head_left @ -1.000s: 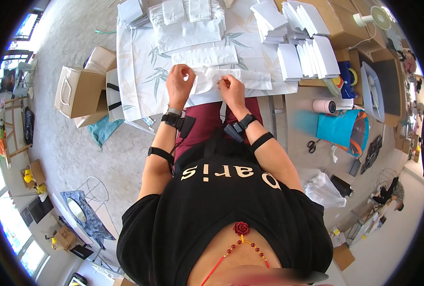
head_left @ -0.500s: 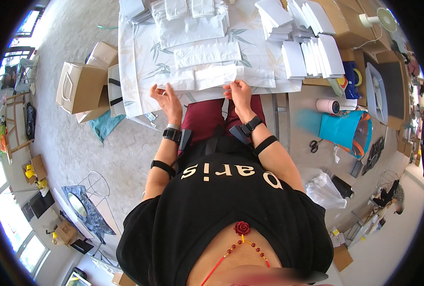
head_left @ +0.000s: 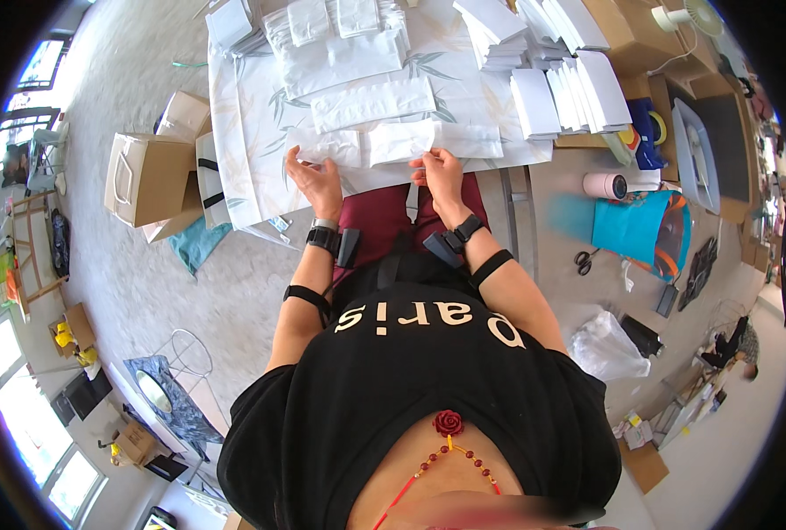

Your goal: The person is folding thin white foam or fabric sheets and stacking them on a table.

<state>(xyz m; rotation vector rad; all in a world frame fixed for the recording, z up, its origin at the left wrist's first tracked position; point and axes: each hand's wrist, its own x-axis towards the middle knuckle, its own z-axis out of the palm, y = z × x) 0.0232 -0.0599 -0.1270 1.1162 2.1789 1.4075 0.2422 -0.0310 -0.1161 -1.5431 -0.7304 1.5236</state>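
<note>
Along the near edge of the table lies a long white, thin strip of folded packaging (head_left: 395,144), with a narrow gap or fold between its left and right parts. My left hand (head_left: 316,184) is at its left end, thumb and fingers apart, fingertips touching the near edge. Thumb and curled fingers of my right hand (head_left: 443,181) pinch the strip near its middle; the exact grip is partly hidden. Just beyond lies a flat white packet (head_left: 374,103), and past it a pile of similar white packets (head_left: 344,62).
Stacks of white folded pieces (head_left: 587,93) fill the table's right side, with another stack (head_left: 232,26) far left. Cardboard boxes (head_left: 137,177) stand on the floor at left. At right are a pink cylinder (head_left: 605,185), a turquoise bag (head_left: 640,225) and scissors (head_left: 583,261).
The view has shifted slightly. My left hand has turned and come closer to the strip's left end, its fingers less spread. My right hand stays pinched at the strip's middle.
</note>
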